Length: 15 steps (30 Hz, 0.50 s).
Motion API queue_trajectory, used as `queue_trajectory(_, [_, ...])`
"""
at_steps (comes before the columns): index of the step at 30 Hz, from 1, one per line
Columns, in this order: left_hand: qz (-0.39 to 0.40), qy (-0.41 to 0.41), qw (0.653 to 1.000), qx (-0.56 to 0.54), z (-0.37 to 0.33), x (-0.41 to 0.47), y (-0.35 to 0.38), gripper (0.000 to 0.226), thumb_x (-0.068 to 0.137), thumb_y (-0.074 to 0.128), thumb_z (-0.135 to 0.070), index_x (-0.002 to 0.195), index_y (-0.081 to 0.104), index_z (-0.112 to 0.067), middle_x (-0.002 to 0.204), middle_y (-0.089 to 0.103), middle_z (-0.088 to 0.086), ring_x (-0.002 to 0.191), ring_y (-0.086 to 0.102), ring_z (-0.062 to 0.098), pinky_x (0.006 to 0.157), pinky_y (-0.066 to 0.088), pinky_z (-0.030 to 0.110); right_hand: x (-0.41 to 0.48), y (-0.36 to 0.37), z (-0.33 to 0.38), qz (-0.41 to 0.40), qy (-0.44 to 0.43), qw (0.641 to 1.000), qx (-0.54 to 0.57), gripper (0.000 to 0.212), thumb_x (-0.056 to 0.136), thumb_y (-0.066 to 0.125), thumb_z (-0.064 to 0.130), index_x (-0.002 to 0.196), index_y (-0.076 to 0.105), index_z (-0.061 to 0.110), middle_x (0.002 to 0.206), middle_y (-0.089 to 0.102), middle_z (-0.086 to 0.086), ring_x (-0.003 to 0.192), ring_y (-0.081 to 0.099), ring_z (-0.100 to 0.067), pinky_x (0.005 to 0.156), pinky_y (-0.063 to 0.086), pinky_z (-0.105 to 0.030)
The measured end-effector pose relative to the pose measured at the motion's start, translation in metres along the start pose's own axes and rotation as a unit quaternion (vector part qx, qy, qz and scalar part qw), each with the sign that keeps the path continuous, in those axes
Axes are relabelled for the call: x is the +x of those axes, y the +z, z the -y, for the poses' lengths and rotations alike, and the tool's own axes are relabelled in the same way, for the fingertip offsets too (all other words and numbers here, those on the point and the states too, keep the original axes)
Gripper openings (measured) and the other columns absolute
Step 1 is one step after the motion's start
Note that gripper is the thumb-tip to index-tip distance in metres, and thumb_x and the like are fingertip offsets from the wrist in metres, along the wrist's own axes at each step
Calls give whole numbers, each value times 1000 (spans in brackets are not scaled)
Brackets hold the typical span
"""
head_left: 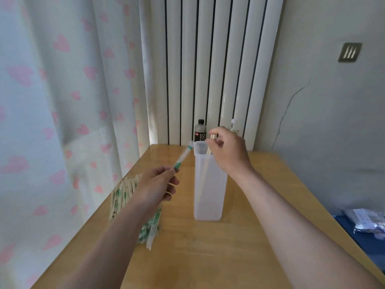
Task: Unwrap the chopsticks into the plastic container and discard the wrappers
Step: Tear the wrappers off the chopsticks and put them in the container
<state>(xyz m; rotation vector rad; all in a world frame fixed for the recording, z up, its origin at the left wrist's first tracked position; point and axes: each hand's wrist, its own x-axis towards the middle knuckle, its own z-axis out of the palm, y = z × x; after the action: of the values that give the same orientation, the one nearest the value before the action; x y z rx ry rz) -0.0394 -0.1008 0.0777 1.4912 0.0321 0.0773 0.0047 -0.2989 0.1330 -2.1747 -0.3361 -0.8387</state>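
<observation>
Many wrapped chopsticks (121, 191) lie in a heap at the left edge of the tabletop (208, 257), just beside and partly behind the left hand (158, 184). That hand pinches the lower end of a clear wrapper (183, 155) printed in green, which slants up toward the rim of the plastic container (208, 201). The container is tall, translucent and upright, and stands between the two hands. A pale pair of chopsticks (203, 176) leans inside it, their tops pinched by the curled fingers of the right hand (228, 152) above the rim. A dark bottle (200, 131) stands behind.
</observation>
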Motion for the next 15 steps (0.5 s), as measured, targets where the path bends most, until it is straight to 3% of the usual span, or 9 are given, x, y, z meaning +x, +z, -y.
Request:
queue_trajectory(3, [1,0,1000,1,1,0,-1,17,101,55,-13,102,69,-5,74,62,8,55,51,20,49,36,29,-2,3,-3,65,-6,998,-17,13,100,63,23,106,73,17,87,69,4,82,65,-14,72,52,-25])
queue_trajectory(6, [7,-1,1000,1,0,-2,2,16,101,55,-13,103,69,-5,74,62,8,55,51,20,48,36,29,-3,-1,-9,96,-10,995,-17,32,104,54,31,93,75,10,87,74,-6,85,67,-20,79,55,-37])
queue_trajectory(8, [18,1,1000,-3,0,-3,6,17,101,55,-14,104,69,-5,73,63,7,55,51,20,48,36,29,-4,-9,-12,40,16,999,18,38,105,50,31,91,71,3,88,72,-14,85,66,-23,75,52,-33])
queue_trajectory(12, [56,12,998,-17,-1,-11,28,17,102,55,-13,105,67,-4,71,63,7,54,51,21,48,36,29,-18,-30,-21,-101,77,985,117,27,100,51,18,84,68,5,78,70,-9,77,65,-17,65,48,-33])
queue_trajectory(15, [99,16,995,-20,-2,-17,59,16,102,54,-12,106,66,-2,72,64,8,54,53,22,48,39,29,-44,-37,-33,-108,98,979,141,27,96,49,16,80,70,13,67,65,-1,68,62,-24,58,48,-35])
